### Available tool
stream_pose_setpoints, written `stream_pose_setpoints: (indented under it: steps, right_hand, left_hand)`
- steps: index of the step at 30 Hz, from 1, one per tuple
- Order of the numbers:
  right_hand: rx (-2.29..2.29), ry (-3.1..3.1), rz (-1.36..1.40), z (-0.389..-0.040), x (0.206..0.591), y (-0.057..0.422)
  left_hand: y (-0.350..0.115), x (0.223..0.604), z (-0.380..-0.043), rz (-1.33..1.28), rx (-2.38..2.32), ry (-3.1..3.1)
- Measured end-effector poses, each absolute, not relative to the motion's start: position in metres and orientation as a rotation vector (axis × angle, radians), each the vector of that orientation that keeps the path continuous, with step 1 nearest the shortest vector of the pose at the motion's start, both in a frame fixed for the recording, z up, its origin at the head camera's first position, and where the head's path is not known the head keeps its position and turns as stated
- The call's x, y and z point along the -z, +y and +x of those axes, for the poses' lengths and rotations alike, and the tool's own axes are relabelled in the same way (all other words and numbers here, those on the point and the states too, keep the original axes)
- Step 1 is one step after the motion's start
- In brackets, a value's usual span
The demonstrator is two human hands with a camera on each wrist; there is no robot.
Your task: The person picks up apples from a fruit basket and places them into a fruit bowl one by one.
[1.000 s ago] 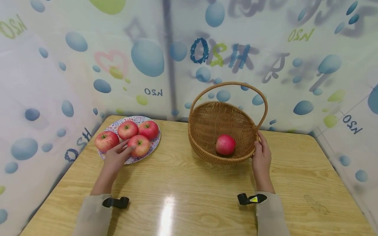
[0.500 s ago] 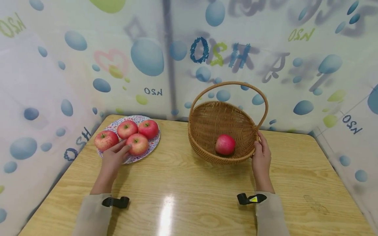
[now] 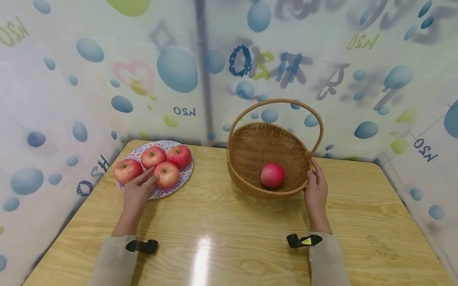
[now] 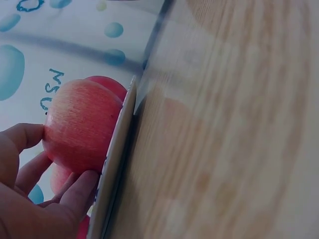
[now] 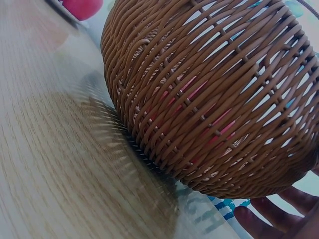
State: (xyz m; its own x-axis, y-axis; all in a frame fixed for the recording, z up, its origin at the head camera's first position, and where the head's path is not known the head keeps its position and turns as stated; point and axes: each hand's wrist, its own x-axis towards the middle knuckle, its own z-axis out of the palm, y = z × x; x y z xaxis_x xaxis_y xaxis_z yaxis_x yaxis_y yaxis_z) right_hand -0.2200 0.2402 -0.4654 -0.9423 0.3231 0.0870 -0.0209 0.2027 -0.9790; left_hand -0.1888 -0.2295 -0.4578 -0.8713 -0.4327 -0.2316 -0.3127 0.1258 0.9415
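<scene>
On the left of the table, several red apples sit on a patterned plate (image 3: 183,180). My left hand (image 3: 137,190) pinches the front apple (image 3: 167,175) at its left side; in the left wrist view its thumb is low by the plate and its fingers reach behind the fruit. At the right stands a brown wicker basket (image 3: 266,139) with a tall arched handle. My right hand (image 3: 317,190) grips the basket's right rim near the handle's base, thumb towards the front. Inside the basket lies one red apple (image 3: 272,175), also glimpsed through the weave in the right wrist view.
The wooden table (image 3: 211,214) spans the view, with bare wood between plate and basket. A patterned wall sheet (image 3: 214,107) rises close behind both and along the sides. Another apple (image 3: 127,171) lies right by the left hand's knuckles.
The front apple on the plate has shifted slightly left, towards the left hand, whose fingers have closed in at its side. The right hand and basket have stayed in place.
</scene>
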Motion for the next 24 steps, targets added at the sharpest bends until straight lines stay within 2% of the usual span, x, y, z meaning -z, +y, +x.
stream_pose_setpoints:
  steps: [9, 19, 24]
  right_hand:
    - [-1.79, -2.22, -0.275, -0.221, 0.463, 0.24]
    - [-1.829, -2.203, -0.259, -0.222, 0.465, 0.239]
    - [-1.837, -2.187, -0.258, -0.221, 0.466, 0.241]
  left_hand:
    - [-0.227, 0.457, -0.184, 0.678, 1.644, -2.38]
    - [-0.219, 0.437, -0.176, 0.544, 1.362, -2.459]
    - [-0.195, 0.42, -0.175, 0.351, 1.361, -2.337]
